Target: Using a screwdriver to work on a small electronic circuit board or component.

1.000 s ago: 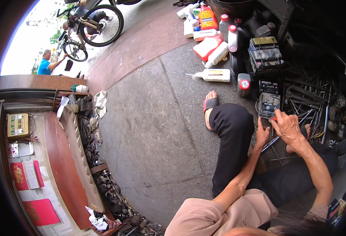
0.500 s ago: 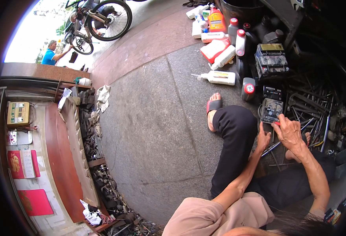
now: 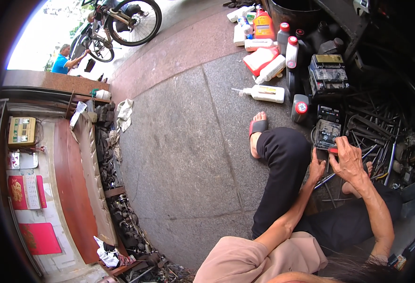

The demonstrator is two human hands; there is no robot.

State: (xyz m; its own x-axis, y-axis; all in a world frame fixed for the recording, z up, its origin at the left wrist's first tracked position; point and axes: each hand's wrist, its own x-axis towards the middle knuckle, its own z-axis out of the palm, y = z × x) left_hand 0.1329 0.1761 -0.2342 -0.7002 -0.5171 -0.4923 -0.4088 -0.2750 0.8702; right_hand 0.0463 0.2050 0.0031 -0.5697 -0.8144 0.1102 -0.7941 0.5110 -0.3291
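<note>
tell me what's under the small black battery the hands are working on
The small black battery sits on a heap of long metal tools, which spread out to its right. The right hand covers its near edge, and what lies directly beneath it is hidden.

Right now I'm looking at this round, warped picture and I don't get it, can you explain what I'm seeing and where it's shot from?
The picture comes from a wide fisheye camera worn on a person's head, looking down, so straight lines bend near the rim. The two bare forearms rising from the bottom belong to that person, seated on a grey stone floor. The right hand grips a small red-handled tool at a small black boxy battery; the left hand rests beside it. Nearby lie a white squeeze bottle, a bigger black battery and a pile of dark metal tools. Another person crouches by a bicycle far off.
</note>
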